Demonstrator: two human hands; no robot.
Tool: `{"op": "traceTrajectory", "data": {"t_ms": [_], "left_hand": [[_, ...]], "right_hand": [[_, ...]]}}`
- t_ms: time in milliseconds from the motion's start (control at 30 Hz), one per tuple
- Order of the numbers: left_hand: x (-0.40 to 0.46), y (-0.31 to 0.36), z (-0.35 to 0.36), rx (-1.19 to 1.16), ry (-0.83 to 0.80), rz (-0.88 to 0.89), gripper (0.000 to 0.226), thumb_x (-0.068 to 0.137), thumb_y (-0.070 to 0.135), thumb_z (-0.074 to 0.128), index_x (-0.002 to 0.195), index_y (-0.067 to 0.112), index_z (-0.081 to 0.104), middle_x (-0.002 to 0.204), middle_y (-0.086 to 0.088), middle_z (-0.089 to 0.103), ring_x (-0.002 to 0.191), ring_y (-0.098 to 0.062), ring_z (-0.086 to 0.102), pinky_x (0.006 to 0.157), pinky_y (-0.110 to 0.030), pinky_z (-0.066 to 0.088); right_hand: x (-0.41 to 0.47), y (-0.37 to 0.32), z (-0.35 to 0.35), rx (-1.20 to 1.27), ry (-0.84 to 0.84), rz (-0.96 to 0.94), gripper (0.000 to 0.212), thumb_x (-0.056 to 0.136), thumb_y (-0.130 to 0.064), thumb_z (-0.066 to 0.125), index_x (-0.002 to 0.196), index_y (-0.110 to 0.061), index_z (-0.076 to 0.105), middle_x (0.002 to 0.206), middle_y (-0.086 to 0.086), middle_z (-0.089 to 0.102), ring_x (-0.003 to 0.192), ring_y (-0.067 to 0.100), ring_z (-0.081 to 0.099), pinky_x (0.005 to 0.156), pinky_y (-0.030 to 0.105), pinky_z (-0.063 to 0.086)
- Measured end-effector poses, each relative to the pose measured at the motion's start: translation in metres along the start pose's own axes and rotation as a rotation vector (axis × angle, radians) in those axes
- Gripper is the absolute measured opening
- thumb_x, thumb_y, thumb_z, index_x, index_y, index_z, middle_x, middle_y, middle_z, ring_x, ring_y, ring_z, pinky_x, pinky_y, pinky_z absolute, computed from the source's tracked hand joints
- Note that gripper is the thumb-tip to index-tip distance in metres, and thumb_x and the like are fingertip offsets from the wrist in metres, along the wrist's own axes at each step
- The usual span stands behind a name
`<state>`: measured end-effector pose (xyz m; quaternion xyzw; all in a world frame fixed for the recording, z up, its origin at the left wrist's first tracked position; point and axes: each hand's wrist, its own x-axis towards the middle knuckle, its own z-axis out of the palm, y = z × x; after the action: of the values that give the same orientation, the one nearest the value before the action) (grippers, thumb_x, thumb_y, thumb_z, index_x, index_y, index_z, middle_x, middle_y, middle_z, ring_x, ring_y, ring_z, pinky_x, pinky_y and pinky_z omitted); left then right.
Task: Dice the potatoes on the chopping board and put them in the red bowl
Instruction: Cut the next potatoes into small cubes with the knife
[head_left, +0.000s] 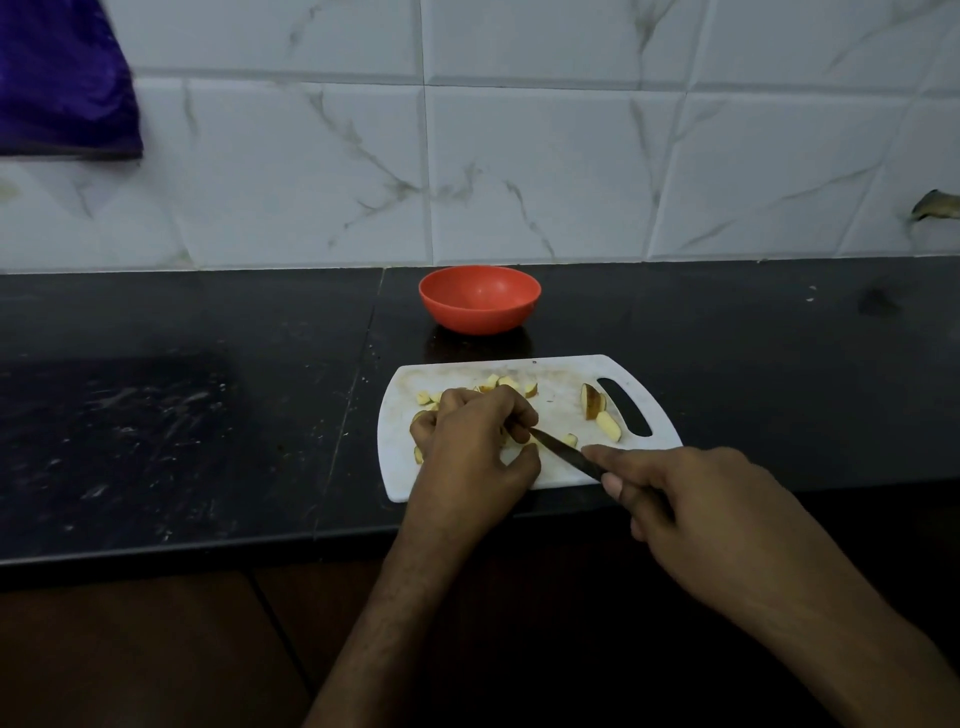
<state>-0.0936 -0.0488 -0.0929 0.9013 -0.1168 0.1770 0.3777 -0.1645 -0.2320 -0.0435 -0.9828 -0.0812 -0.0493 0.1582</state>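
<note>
Potato pieces (608, 425) lie mid-frame on the white chopping board (558, 470). Right hand (691, 506) grips a knife (563, 453), blade pointing upper-left toward the left hand (475, 447), curled over potato. Red bowl (480, 299) sits behind the board, on the bench (208, 415).

Left hand (470, 441) curled, fingers (511, 410) bent down; right hand (691, 514) clenched, forefinger extended.

Bare forearms, bare hands (470, 447) — no sleeves

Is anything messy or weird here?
Nothing is spilled: the potato pieces all lie on the chopping board. One oddity: the wall tile at far right has a chipped, broken spot.
</note>
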Motion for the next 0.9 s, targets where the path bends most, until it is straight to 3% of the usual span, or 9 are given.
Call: {"op": "traceTrajectory", "data": {"t_ms": [233, 333, 467, 633, 800, 900], "left_hand": [[0.0, -0.001, 0.0, -0.017, -0.008, -0.005, 0.024, 0.083, 0.022, 0.073, 0.094, 0.039, 0.059, 0.094, 0.022, 0.062, 0.109, 0.002, 0.041, 0.096, -0.029, 0.016], [0.001, -0.002, 0.0, -0.012, -0.002, -0.001, 0.024, 0.083, 0.023, 0.073, 0.094, 0.039, 0.059, 0.093, 0.022, 0.062, 0.107, 0.004, 0.04, 0.094, -0.029, 0.016], [0.0, 0.0, 0.002, 0.028, 0.002, 0.001, 0.022, 0.084, 0.022, 0.069, 0.096, 0.037, 0.059, 0.092, 0.02, 0.061, 0.106, 0.002, 0.04, 0.095, -0.03, 0.018], [0.0, 0.004, 0.005, 0.155, -0.021, 0.057, 0.032, 0.086, 0.017, 0.061, 0.11, 0.038, 0.057, 0.115, 0.021, 0.054, 0.12, -0.003, 0.037, 0.106, -0.034, 0.018], [-0.001, 0.001, 0.002, 0.142, -0.092, 0.158, 0.04, 0.081, 0.025, 0.058, 0.117, 0.042, 0.055, 0.129, 0.024, 0.046, 0.13, -0.004, 0.028, 0.106, -0.035, 0.013], [-0.001, 0.002, 0.001, 0.174, -0.154, 0.176, 0.036, 0.086, 0.035, 0.058, 0.121, 0.045, 0.058, 0.136, 0.024, 0.043, 0.134, -0.005, 0.024, 0.108, -0.042, 0.014]], "right_hand": [[0.007, -0.004, -0.005, -0.093, -0.026, -0.033, 0.036, 0.102, -0.049, 0.035, 0.134, -0.066, 0.038, 0.087, -0.022, 0.056, 0.079, -0.003, 0.052, 0.066, 0.013, 0.042], [0.01, -0.005, -0.001, -0.108, -0.035, -0.042, 0.037, 0.103, -0.046, 0.038, 0.135, -0.065, 0.038, 0.107, -0.018, 0.066, 0.087, 0.0, 0.055, 0.074, 0.02, 0.045], [0.005, -0.004, -0.004, -0.16, -0.071, -0.038, 0.039, 0.104, -0.045, 0.038, 0.138, -0.064, 0.037, 0.125, -0.014, 0.064, 0.108, 0.009, 0.061, 0.085, 0.027, 0.052], [-0.008, 0.002, -0.013, -0.158, -0.074, -0.047, 0.04, 0.104, -0.045, 0.036, 0.139, -0.065, 0.031, 0.114, -0.018, 0.065, 0.106, 0.004, 0.06, 0.083, 0.023, 0.05], [-0.016, 0.01, -0.014, -0.156, -0.049, -0.022, 0.041, 0.104, -0.046, 0.037, 0.139, -0.067, 0.03, 0.127, -0.02, 0.062, 0.113, 0.001, 0.059, 0.087, 0.019, 0.048], [-0.018, 0.014, -0.017, -0.123, 0.021, 0.01, 0.038, 0.102, -0.05, 0.037, 0.134, -0.07, 0.031, 0.121, -0.023, 0.063, 0.11, -0.001, 0.058, 0.072, 0.012, 0.042]]}}
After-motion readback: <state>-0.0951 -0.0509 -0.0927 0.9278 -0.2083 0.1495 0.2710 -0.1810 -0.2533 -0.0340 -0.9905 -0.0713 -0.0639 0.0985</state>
